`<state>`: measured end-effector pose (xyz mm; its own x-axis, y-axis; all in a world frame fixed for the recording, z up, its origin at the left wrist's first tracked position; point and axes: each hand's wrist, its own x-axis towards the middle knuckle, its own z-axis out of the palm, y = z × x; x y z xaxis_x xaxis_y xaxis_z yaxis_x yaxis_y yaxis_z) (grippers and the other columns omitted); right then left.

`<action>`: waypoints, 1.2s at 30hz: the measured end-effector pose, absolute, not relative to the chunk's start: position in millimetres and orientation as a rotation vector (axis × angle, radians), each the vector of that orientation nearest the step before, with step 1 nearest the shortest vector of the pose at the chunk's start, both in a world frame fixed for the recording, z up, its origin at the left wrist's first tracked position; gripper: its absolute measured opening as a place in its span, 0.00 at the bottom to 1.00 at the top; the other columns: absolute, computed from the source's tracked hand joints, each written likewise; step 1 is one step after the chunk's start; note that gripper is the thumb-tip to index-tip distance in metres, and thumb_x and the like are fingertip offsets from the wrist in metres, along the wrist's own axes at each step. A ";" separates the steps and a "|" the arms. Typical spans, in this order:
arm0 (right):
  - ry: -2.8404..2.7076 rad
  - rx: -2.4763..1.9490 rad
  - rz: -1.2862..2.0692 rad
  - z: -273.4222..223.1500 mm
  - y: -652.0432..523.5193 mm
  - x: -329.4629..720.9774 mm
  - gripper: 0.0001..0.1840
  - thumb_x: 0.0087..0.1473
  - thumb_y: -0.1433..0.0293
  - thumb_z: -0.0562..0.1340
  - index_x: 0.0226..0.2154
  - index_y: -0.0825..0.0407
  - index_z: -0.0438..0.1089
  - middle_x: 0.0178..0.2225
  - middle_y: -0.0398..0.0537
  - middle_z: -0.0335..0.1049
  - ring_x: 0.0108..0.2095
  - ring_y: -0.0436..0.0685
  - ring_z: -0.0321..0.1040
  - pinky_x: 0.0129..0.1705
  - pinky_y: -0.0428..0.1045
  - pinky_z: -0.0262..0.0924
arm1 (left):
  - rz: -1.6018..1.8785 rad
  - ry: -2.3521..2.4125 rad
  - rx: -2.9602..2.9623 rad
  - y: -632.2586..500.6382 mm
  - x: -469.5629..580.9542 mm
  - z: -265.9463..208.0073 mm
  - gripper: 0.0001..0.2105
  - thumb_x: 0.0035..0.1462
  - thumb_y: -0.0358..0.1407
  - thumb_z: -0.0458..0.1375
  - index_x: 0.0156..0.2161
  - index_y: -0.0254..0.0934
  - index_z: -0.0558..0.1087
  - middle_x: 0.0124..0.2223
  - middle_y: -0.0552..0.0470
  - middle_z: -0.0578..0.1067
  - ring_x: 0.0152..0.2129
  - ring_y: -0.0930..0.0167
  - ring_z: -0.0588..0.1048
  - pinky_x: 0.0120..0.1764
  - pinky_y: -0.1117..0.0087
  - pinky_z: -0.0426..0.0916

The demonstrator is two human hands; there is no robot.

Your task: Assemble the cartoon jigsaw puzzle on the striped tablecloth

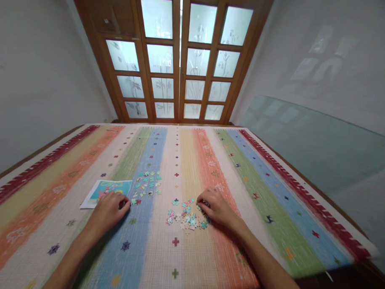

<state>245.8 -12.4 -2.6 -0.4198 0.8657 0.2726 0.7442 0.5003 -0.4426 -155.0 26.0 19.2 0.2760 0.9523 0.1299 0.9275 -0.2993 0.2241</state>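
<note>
My left hand (110, 211) rests at the lower edge of a printed picture card (97, 191), its fingers curled and the thumb near the index fingertip. Just beyond those fingertips lies a pale green jigsaw piece (133, 201). If the left hand pinches anything, it is hidden. Several spread-out jigsaw pieces (149, 184) lie to the right of the card. My right hand (216, 206) is at the right edge of a loose pile of jigsaw pieces (191, 219), fingers bent and pinched together. What sits between its fingertips is too small to make out.
A striped, patterned cloth (164, 255) covers the table. Wooden doors with frosted panes (162, 57) stand beyond its far edge. A pale glass sheet (305, 128) leans against the right wall, and a plain wall (35, 82) rises on the left.
</note>
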 end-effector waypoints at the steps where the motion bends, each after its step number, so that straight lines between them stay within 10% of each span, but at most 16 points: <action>1: -2.280 -1.325 0.342 -2.2 -12.5 246.0 0.05 0.62 0.75 0.63 0.35 0.51 0.74 0.35 0.50 0.78 0.41 0.60 0.70 0.46 0.55 0.53 | 0.357 1.793 2.426 26.1 -154.8 19.5 0.17 0.55 0.45 0.49 0.27 0.39 0.76 0.31 0.42 0.79 0.33 0.55 0.75 0.44 0.55 0.64; 22: -2.296 -1.327 0.255 -1.2 -12.7 246.7 0.06 0.63 0.74 0.63 0.34 0.51 0.74 0.35 0.50 0.78 0.41 0.61 0.68 0.45 0.55 0.51 | 0.528 1.720 2.395 24.2 -148.6 17.7 0.21 0.57 0.55 0.55 0.28 0.40 0.76 0.28 0.47 0.76 0.30 0.59 0.74 0.40 0.59 0.65; 36: -2.273 -1.103 0.475 10.6 -20.2 238.8 0.03 0.58 0.73 0.65 0.33 0.50 0.76 0.38 0.49 0.73 0.43 0.59 0.66 0.47 0.55 0.60 | 0.493 1.119 2.644 -2.4 -83.1 28.3 0.12 0.68 0.41 0.52 0.39 0.41 0.76 0.34 0.51 0.76 0.36 0.63 0.71 0.46 0.60 0.65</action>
<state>238.8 -20.2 10.6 -0.5020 0.7986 0.3319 0.5989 0.5979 -0.5327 -83.1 -2.4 28.3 0.6520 0.7268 0.2160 0.6500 -0.6825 0.3341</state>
